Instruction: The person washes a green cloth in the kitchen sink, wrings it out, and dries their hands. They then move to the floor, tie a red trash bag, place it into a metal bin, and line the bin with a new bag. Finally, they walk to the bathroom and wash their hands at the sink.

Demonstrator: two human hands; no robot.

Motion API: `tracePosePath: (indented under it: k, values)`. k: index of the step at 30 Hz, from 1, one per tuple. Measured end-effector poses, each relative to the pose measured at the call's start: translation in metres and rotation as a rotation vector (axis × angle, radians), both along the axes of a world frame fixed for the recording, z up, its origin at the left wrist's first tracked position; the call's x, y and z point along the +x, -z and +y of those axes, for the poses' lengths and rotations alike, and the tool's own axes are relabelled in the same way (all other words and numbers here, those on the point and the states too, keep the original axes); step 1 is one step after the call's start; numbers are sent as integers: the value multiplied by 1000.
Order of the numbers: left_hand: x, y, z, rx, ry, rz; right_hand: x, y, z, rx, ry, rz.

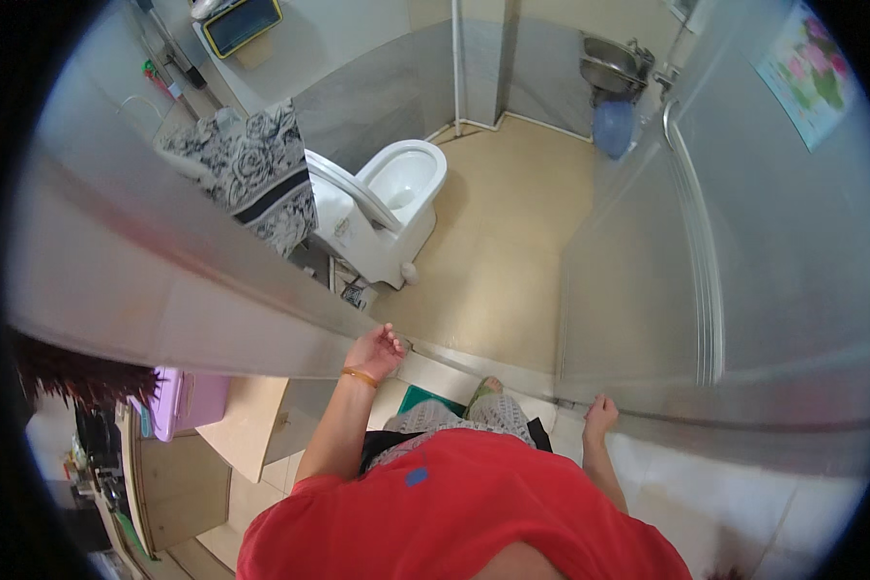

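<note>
My left hand (377, 353) is raised at the near end of the pale wall (275, 319) beside the doorway. Its palm faces up, with loosely curled fingers and nothing in it; an orange band circles the wrist. Lower on the right, my right hand (600, 415) is near the bottom of a grey door (631, 304) with a long metal handle (685, 188). The fingers of that hand are curled, and their inside is hidden. Before me is the bathroom threshold (471, 368), with my green-shod foot (487, 391) just short of it.
A white toilet (406, 181) stands beyond the threshold on a tan floor (504, 239). Patterned cloth (246, 167) covers something beside it. A metal sink (612, 61) hangs at the far right, above a blue bag (613, 129). Behind my left arm, a purple box (196, 399) rests on a wooden cabinet (243, 417).
</note>
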State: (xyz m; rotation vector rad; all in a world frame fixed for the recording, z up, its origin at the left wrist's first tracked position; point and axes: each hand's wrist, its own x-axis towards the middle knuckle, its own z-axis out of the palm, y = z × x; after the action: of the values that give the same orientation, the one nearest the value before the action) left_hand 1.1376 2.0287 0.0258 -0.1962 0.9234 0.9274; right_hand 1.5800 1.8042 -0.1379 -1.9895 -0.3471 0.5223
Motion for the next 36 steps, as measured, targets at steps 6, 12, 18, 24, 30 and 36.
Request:
tracePosePath:
  k: [6, 12, 18, 24, 30, 36]
  values:
    - [27, -21, 75, 6, -159, -41, 54, -27, 143, -12, -205, 23]
    - [34, -2, 149, -82, -274, 51, 73, -27, 258, -16, -243, 145]
    - [29, 78, 261, -148, -384, -44, 109, -4, 403, -88, -308, 25]
    - [32, 125, 349, -247, -653, -104, 136, -26, 524, -393, -355, 73]
    - [37, 158, 371, -350, -877, -138, 156, -40, 627, -652, -536, -112]
    - [55, 162, 400, -414, -1009, -113, 197, -30, 687, -644, -739, -247]
